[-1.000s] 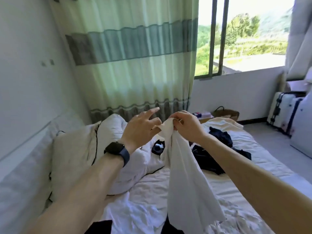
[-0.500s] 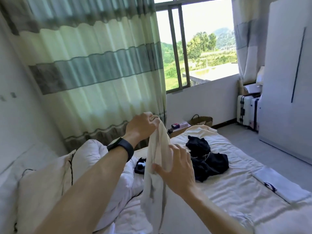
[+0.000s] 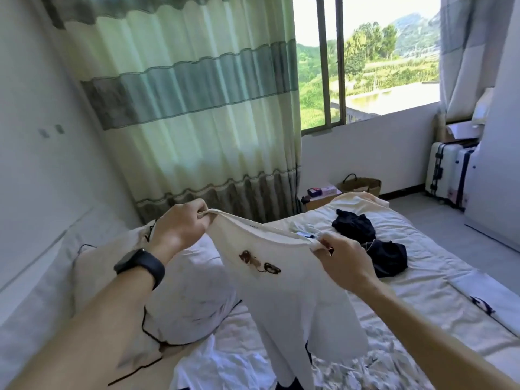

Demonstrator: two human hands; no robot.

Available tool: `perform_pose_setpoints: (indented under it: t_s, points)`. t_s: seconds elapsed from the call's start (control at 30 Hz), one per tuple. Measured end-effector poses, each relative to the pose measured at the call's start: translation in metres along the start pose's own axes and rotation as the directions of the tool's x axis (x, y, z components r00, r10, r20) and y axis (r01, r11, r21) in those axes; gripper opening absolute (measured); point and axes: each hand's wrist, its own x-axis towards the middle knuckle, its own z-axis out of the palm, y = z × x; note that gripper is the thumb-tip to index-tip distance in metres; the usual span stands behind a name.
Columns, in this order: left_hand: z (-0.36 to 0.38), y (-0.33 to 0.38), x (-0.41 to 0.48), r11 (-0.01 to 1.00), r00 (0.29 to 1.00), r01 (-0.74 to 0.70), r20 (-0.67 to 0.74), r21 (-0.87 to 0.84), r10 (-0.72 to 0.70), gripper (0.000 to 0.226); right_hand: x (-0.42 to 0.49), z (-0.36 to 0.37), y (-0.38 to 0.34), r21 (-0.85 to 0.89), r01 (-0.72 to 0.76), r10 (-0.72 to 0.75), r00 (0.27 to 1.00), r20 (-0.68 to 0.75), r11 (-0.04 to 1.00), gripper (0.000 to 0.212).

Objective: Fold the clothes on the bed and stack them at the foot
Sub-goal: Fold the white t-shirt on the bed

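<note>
The white top is stretched left-to-right, gripped by the left hand and right hand, its length hanging toward the bed.

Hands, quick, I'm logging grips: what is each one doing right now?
Left hand: closed, gripping the white shirt at its top edge.
Right hand: closed, pinching the same shirt's top edge.

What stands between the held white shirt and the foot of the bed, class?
Nothing visible does. The left hand and right hand grip the white shirt in the air; bare sheet runs right to a folded white piece. The black clothes lie farther off, beside that path.
</note>
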Motion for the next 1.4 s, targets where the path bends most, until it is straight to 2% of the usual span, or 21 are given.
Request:
perform_pose_setpoints:
  t_s: [0.1, 0.17, 0.23, 0.33, 0.4, 0.47, 0.5, 0.57, 0.63, 0.67, 0.8, 0.87, 0.9, 0.97, 1.03, 1.13, 1.2, 1.23, 1.3, 1.33, 1.4]
  points:
    - [0.006, -0.039, -0.016, 0.998, 0.999, 0.017, -0.050, -0.053, -0.019, 0.028, 0.027, -0.025, -0.025, 0.001, 0.112, -0.112, 0.989, -0.094, 0.994, 0.008]
    - [0.011, -0.049, -0.022, 0.943, 0.987, 0.059, -0.122, -0.326, -0.104, 0.026, 0.037, -0.029, -0.044, 0.030, 0.147, -0.139, 0.973, -0.185, 0.989, 0.009]
    - [0.017, -0.056, -0.029, 0.837, 0.955, 0.085, -0.195, -0.541, -0.223, 0.024, 0.042, -0.024, -0.059, 0.014, 0.120, -0.117, 0.981, -0.154, 0.993, 0.016]
    - [0.028, -0.073, -0.040, 0.894, 0.974, 0.123, -0.120, -0.431, -0.192, 0.023, 0.047, -0.015, -0.073, -0.097, 0.062, -0.064, 0.998, -0.023, 0.993, 0.022]
    - [0.027, -0.088, -0.043, 0.903, 0.983, 0.068, -0.128, -0.423, -0.134, 0.022, 0.047, -0.011, -0.079, -0.038, 0.105, -0.108, 0.990, -0.090, 0.994, 0.018]
    - [0.019, -0.103, -0.043, 0.854, 0.962, -0.034, -0.247, -0.520, -0.113, 0.018, 0.045, -0.008, -0.083, 0.070, 0.194, -0.173, 0.956, -0.238, 0.978, 0.011]
    - [0.017, -0.112, -0.043, 0.847, 0.955, -0.070, -0.280, -0.528, -0.096, 0.017, 0.045, -0.004, -0.080, 0.080, 0.221, -0.195, 0.948, -0.251, 0.972, 0.009]
    - [0.023, -0.129, -0.051, 0.869, 0.977, -0.057, -0.206, -0.492, -0.053, 0.015, 0.042, 0.009, -0.068, -0.009, 0.192, -0.191, 0.975, -0.115, 0.981, 0.012]
    - [0.038, -0.146, -0.065, 0.920, 0.995, 0.001, -0.095, -0.391, -0.042, 0.019, 0.038, 0.022, -0.053, -0.046, 0.078, -0.075, 0.995, 0.066, 0.996, 0.023]
    - [0.044, -0.153, -0.071, 0.932, 0.994, 0.019, -0.090, -0.362, -0.055, 0.020, 0.035, 0.026, -0.049, -0.040, 0.042, -0.039, 0.997, 0.060, 0.998, 0.026]
    - [0.031, -0.159, -0.075, 0.846, 0.965, 0.047, -0.196, -0.531, -0.176, 0.016, 0.031, 0.035, -0.061, 0.051, 0.102, -0.092, 0.979, -0.182, 0.993, 0.025]
    - [0.018, -0.160, -0.071, 0.830, 0.964, 0.029, -0.204, -0.558, -0.171, 0.016, 0.035, 0.036, -0.073, 0.099, 0.125, -0.094, 0.956, -0.278, 0.987, 0.022]
    - [0.015, -0.162, -0.072, 0.839, 0.980, 0.033, -0.148, -0.543, -0.134, 0.019, 0.037, 0.038, -0.076, 0.111, 0.116, -0.078, 0.951, -0.298, 0.987, 0.023]
    - [0.012, -0.170, -0.081, 0.887, 0.996, 0.052, 0.089, -0.458, -0.012, 0.041, 0.039, 0.043, -0.076, 0.081, 0.109, -0.081, 0.953, -0.291, 0.991, 0.024]
    - [0.017, -0.182, -0.095, 0.922, 0.948, 0.086, 0.316, -0.377, 0.040, 0.060, 0.035, 0.052, -0.067, 0.016, 0.085, -0.079, 0.969, -0.233, 0.996, 0.025]
    - [0.021, -0.204, -0.110, 0.892, 0.876, 0.186, 0.481, -0.411, 0.039, 0.054, 0.027, 0.061, -0.059, -0.024, 0.008, -0.011, 0.991, -0.133, 1.000, 0.027]
    - [0.024, -0.218, -0.117, 0.900, 0.938, 0.157, 0.345, -0.406, -0.008, 0.044, 0.021, 0.064, -0.062, -0.004, 0.040, -0.040, 0.992, -0.122, 0.999, 0.022]
    - [0.028, -0.225, -0.119, 0.908, 0.982, 0.127, 0.182, -0.400, -0.057, 0.042, 0.015, 0.065, -0.065, 0.029, 0.084, -0.079, 0.985, -0.154, 0.996, 0.016]
    - [0.039, -0.236, -0.128, 0.908, 0.983, 0.092, -0.110, -0.410, -0.150, 0.036, -0.005, 0.069, -0.068, 0.032, 0.195, -0.182, 0.956, -0.230, 0.980, 0.009]
    - [0.046, -0.239, -0.134, 0.908, 0.977, 0.104, -0.129, -0.407, -0.170, 0.033, -0.016, 0.074, -0.065, -0.020, 0.242, -0.240, 0.944, -0.226, 0.970, 0.017]
    - [0.063, -0.246, -0.151, 0.939, 0.987, 0.155, 0.004, -0.307, -0.162, 0.035, -0.036, 0.088, -0.051, -0.134, 0.249, -0.264, 0.958, -0.113, 0.959, 0.032]
